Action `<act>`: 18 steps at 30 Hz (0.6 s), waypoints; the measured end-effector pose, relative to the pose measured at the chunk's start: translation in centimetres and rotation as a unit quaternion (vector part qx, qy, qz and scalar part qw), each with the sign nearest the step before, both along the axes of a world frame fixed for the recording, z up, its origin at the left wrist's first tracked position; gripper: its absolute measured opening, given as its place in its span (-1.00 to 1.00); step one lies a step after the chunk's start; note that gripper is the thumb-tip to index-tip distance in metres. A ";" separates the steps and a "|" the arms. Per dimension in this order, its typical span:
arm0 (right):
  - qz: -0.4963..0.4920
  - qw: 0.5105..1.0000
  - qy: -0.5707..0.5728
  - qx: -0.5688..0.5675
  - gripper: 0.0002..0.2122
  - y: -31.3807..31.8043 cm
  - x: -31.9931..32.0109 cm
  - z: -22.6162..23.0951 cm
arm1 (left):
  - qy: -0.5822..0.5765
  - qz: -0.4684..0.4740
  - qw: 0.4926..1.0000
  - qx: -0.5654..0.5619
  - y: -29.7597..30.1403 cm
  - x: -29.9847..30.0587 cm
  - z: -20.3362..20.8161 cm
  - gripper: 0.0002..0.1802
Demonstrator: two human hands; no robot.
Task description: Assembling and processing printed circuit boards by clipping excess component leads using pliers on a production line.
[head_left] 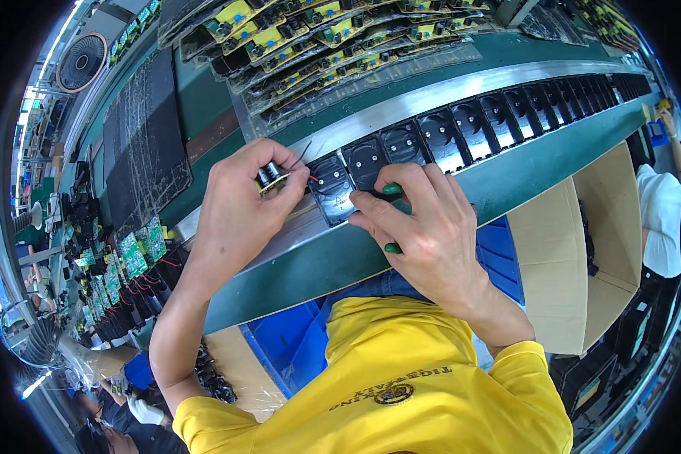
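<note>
My left hand (246, 193) pinches a small circuit board (274, 178) that carries dark round capacitors. A thin black wire sticks up beside the board, and a short red wire runs toward the nearest black plastic housing (331, 198), which has metal pins in it. In my right hand (431, 227) is a green-handled tool (392, 188); its working end is hidden, so its kind does not show. My right thumb and index fingertip are at the right edge of that same housing.
A long row of black housings (440, 135) lies along a metal rail (499, 82) to the far right. Stacked trays of yellow circuit boards (280, 41) stand behind it. Wired green boards (132, 256) crowd the left. A cardboard box (556, 257) and a blue bin (499, 257) sit right of me.
</note>
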State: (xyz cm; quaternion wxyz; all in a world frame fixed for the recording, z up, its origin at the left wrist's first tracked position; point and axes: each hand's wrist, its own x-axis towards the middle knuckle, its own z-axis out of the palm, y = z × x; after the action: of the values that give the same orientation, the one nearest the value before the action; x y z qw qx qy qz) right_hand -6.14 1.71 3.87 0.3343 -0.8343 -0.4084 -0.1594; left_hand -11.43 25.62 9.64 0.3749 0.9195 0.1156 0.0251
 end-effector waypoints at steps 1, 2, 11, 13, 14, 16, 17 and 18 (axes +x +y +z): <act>0.000 1.000 0.000 0.000 -0.79 0.0 0.0 0.0 | 0.000 0.000 1.000 0.000 -0.1 0.0 0.1 -0.90; -0.001 1.000 -0.002 -0.001 -0.80 0.0 0.0 -0.1 | -0.003 -0.002 1.000 0.002 -0.3 0.0 0.1 -0.90; 0.003 1.000 -0.011 -0.018 -0.63 -0.1 0.0 0.4 | -0.044 -0.048 0.996 0.067 -0.7 -0.3 -0.5 -0.90; 0.041 0.997 0.063 0.023 -0.63 -0.1 0.4 2.2 | -0.074 -0.084 0.992 0.065 -0.4 -0.4 -0.9 -0.89; 0.061 0.992 0.100 0.043 -0.62 0.0 0.6 3.0 | -0.088 -0.102 0.989 0.064 -0.2 -0.4 -1.1 -0.88; 0.075 0.986 0.135 0.063 -0.61 0.2 0.9 3.5 | -0.104 -0.124 0.985 0.062 0.3 -0.4 -1.3 -0.87; 0.083 0.972 0.184 0.116 -0.64 0.7 1.2 3.6 | -0.116 -0.151 0.977 0.094 0.8 -0.4 -1.4 -0.86; 0.093 0.953 0.233 0.170 -0.67 1.4 1.6 3.7 | -0.127 -0.175 0.968 0.128 1.3 -0.5 -1.4 -0.85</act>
State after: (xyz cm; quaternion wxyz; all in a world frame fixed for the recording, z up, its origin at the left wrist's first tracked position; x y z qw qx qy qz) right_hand -4.59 3.15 7.62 0.5702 -0.7376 -0.3617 0.0037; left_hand -11.94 26.90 8.23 0.2643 0.9550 -0.0997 0.0904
